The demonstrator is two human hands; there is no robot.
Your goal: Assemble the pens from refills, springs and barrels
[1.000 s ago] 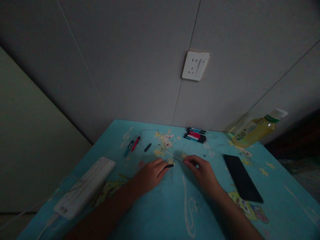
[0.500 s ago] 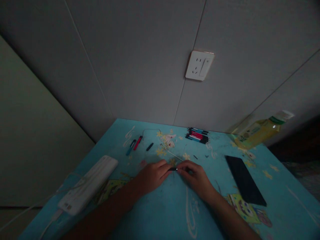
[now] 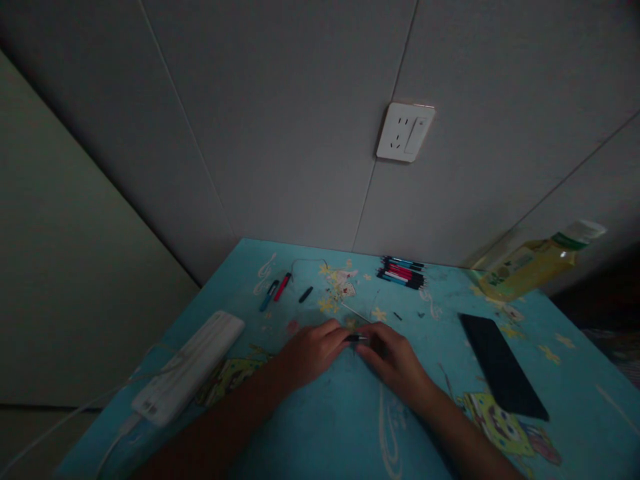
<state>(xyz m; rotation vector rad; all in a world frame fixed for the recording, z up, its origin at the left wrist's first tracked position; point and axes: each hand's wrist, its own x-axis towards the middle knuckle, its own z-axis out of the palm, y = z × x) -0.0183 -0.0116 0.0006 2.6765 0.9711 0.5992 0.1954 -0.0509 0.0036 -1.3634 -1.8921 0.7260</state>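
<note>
My left hand (image 3: 320, 350) is closed on a short black pen barrel (image 3: 354, 338), its pale tip pointing right. Close by, my right hand (image 3: 393, 353) has its thumb and index finger apart on either side of that tip; I see no firm grip there. Beyond my fingers a thin white stick, like a refill (image 3: 356, 311), lies on the table, its near end reaching toward my right hand. Farther off on the left are a blue pen piece (image 3: 269, 295), a red pen piece (image 3: 283, 287) and a small dark pen piece (image 3: 306, 294).
Several pens (image 3: 401, 272) lie bundled near the wall. A white power strip (image 3: 187, 370) with a cable sits on the left. On the right are a dark flat slab (image 3: 503, 367) and a bottle of yellow liquid (image 3: 530, 270). Small dark bits (image 3: 397, 316) lie on the blue tabletop (image 3: 325, 427).
My right thumb and index finger have parted from the pen tip, which now shows between them. The whole view has shifted slightly, with things appearing farther right.
</note>
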